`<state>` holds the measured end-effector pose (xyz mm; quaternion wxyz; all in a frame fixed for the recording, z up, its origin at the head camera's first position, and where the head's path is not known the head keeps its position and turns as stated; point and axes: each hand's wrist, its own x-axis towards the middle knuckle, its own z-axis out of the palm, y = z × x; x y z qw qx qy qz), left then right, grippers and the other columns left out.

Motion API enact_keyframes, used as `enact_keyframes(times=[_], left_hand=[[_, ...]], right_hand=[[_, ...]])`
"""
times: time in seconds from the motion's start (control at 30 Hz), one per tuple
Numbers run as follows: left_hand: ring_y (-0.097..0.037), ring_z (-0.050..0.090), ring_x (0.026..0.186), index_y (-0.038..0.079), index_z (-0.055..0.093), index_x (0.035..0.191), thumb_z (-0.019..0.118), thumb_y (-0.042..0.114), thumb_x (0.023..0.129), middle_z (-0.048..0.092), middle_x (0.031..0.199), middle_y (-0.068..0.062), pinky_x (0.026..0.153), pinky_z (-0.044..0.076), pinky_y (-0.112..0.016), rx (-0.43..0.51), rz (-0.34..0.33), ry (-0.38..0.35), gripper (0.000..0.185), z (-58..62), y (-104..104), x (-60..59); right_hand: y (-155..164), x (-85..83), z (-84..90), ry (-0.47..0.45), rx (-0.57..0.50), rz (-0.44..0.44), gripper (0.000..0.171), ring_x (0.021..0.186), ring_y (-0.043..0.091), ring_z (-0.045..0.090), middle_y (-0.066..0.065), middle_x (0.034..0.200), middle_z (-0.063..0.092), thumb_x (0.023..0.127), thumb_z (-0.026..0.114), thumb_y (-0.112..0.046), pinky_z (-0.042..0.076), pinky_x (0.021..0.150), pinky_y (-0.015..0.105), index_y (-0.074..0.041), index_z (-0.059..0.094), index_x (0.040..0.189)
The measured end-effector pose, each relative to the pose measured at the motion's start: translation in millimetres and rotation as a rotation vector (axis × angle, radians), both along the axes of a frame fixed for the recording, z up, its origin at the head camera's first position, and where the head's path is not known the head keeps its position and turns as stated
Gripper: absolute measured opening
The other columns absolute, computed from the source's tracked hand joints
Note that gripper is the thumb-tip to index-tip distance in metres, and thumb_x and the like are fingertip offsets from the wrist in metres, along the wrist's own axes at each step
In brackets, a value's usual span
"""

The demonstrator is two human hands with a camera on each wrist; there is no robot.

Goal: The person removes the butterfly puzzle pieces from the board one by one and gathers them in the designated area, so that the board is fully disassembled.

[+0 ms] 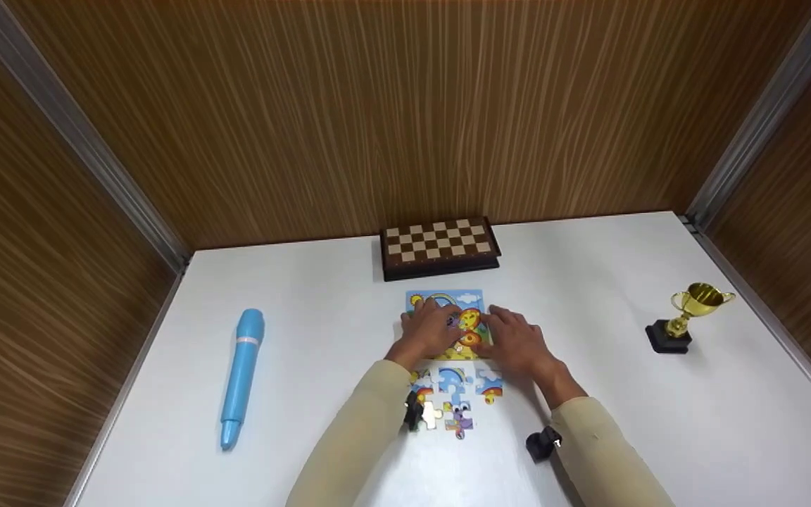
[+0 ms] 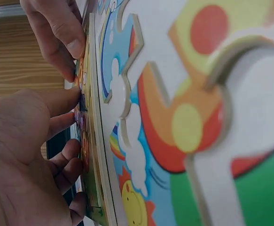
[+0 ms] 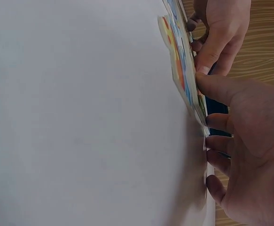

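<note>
A colourful cartoon jigsaw puzzle board [image 1: 471,297] lies flat at the middle of the white table. My left hand [image 1: 428,329] rests on its left half, palm down, with its fingertips touching the picture. At the board's right edge is my right hand [image 1: 518,343]; its thumb reaches onto the board while the other fingertips touch down at the border and on the table, as the right wrist view shows. Neither hand appears to grip anything. Several loose jigsaw pieces [image 1: 452,381] lie just below the board, partly hidden by the left forearm. The hands cover part of the picture.
Behind the board stands a checkered chess box [image 1: 441,243]. On the left lies a large light-blue pen-shaped object [image 1: 242,380]; a gold trophy cup [image 1: 701,301] on a black base stands at the right. Wood-grain panels [image 1: 405,113] wall the table's back and sides.
</note>
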<state>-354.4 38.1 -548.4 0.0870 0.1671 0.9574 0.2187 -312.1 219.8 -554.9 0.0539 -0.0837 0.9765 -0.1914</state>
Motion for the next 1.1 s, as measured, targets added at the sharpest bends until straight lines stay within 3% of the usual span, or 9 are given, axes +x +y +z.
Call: enact_keyframes(times=[0.27, 0.57, 0.8, 0.93, 1.1], left_hand=[[-0.024, 0.046, 0.117, 0.026, 0.061, 0.122, 0.067, 0.034, 0.089, 0.055, 0.122, -0.005, 0.102, 0.030, -0.056, 0.059, 0.047, 0.021, 0.035, -2.2, 2.8, -0.7], [-0.019, 0.049, 0.115, 0.025, 0.058, 0.116, 0.071, 0.031, 0.086, 0.056, 0.118, 0.001, 0.096, 0.032, -0.048, 0.085, 0.052, 0.083, 0.033, -4.1, 6.8, 0.1], [-0.015, 0.053, 0.103, 0.025, 0.056, 0.106, 0.070, 0.026, 0.086, 0.059, 0.101, 0.006, 0.087, 0.033, -0.042, 0.064, 0.029, 0.192, 0.024, -4.5, 9.1, 1.3], [-0.013, 0.056, 0.094, 0.023, 0.056, 0.100, 0.066, 0.023, 0.089, 0.059, 0.091, 0.009, 0.083, 0.032, -0.040, 0.127, 0.023, 0.219, 0.014, -5.5, 7.0, 0.4], [-0.011, 0.057, 0.090, 0.022, 0.058, 0.106, 0.060, 0.023, 0.094, 0.060, 0.091, 0.009, 0.086, 0.034, -0.041, 0.266, 0.040, 0.152, 0.012, -3.1, 2.7, 0.3]], right_hand=[[-1.1, -0.7, 1.8, -0.017, -0.013, 0.001, 0.066, 0.142, 0.041, 0.030, 0.016, 0.155, 0.033, 0.091, 0.062, -0.045, 0.029, 0.104, 0.066, -0.014, 0.044, 0.145], [-0.9, 0.2, 2.1, -0.023, -0.005, -0.003, 0.066, 0.142, 0.040, 0.031, 0.016, 0.155, 0.033, 0.090, 0.062, -0.046, 0.029, 0.105, 0.065, -0.013, 0.044, 0.145], [-1.2, 0.5, 1.0, -0.029, -0.002, -0.006, 0.066, 0.142, 0.040, 0.030, 0.015, 0.156, 0.032, 0.091, 0.062, -0.046, 0.028, 0.106, 0.065, -0.014, 0.044, 0.145], [-1.3, 0.7, 0.2, -0.014, 0.002, -0.006, 0.067, 0.142, 0.039, 0.031, 0.015, 0.155, 0.033, 0.090, 0.063, -0.047, 0.029, 0.105, 0.064, -0.014, 0.044, 0.145], [-0.8, 0.5, -0.1, -0.004, 0.008, -0.004, 0.068, 0.141, 0.039, 0.032, 0.015, 0.155, 0.034, 0.089, 0.063, -0.047, 0.030, 0.105, 0.064, -0.014, 0.042, 0.146]])
